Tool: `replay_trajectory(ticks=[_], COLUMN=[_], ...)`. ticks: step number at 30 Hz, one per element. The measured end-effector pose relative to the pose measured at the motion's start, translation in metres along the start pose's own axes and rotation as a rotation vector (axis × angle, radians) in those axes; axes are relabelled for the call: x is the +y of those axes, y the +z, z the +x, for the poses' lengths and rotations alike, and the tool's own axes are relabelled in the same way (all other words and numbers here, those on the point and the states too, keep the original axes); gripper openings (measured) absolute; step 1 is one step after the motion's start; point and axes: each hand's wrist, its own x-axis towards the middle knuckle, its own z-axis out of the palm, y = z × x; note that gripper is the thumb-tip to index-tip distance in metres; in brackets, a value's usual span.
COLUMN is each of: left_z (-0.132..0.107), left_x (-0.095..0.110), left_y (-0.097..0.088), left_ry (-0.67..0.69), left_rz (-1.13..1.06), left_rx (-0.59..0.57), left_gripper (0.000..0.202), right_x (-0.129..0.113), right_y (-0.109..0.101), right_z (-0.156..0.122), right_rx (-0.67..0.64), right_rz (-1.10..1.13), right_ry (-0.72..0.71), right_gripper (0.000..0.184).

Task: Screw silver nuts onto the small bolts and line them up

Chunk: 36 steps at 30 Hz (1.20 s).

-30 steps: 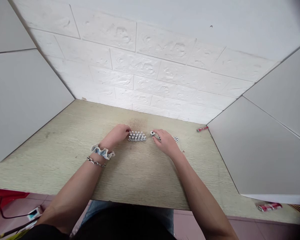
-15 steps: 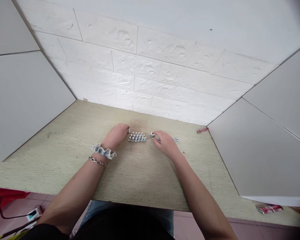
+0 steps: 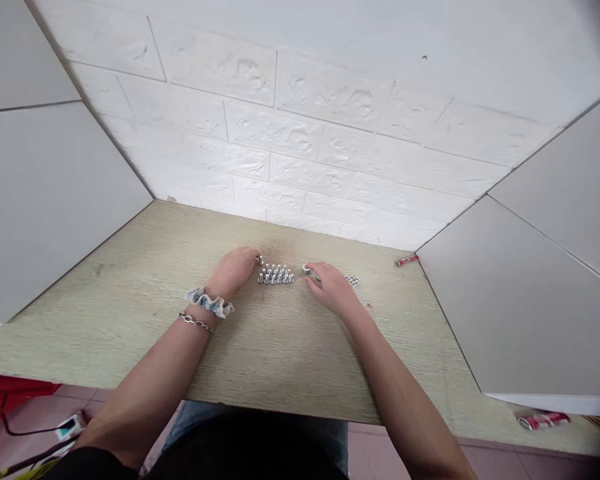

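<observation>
My left hand (image 3: 236,268) is closed in a pinch on a small upright metal bolt (image 3: 261,261), just behind the left end of a cluster. That cluster is several silver bolts (image 3: 276,275) standing heads-down in close rows. My right hand (image 3: 332,285) rests on the table to the right of them, thumb and forefinger apart. Its forefinger is at a small stack of flat metal washers (image 3: 307,269); whether it presses on them I cannot tell. Several metal nuts (image 3: 352,281) lie beyond the right hand's far side, partly hidden by it.
The wooden table (image 3: 280,360) meets a white brick-pattern wall (image 3: 295,133) at the back. Grey-white panels (image 3: 540,293) stand at both sides. A red tube-shaped object (image 3: 406,261) lies at the back right, and a red can-like object (image 3: 544,420) near the front right edge.
The bolt in my left hand has shifted very slightly to the right, nearer the cluster. My right hand stays in the same place. The view has moved a little.
</observation>
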Motion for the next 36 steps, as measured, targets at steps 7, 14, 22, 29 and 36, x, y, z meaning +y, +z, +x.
replay_trajectory(ticks=[7,14,22,29,36], left_z=[-0.008,-0.01,-0.01,-0.009,-0.005], left_x=[0.006,0.019,0.015,0.01,-0.003], left_y=[-0.018,-0.026,-0.022,-0.015,-0.012], left_ry=[-0.114,0.112,0.189,0.172,0.074], left_rz=[0.063,-0.082,-0.08,-0.058,-0.174], left_rx=[0.122,0.184,0.002,-0.031,-0.165], left_gripper=[0.032,0.036,0.04,0.048,0.072], right_x=[-0.003,-0.005,-0.012,-0.013,-0.012], right_y=[0.002,0.006,0.007,0.009,0.013], right_z=[0.001,0.0,-0.001,-0.002,-0.002], right_rx=[-0.004,-0.003,-0.018,-0.017,-0.016], right_rz=[0.01,0.014,0.001,-0.008,0.069], right_ry=[-0.017,-0.055,-0.08,-0.08,-0.063], right_gripper=[0.025,0.026,0.026,0.026,0.031])
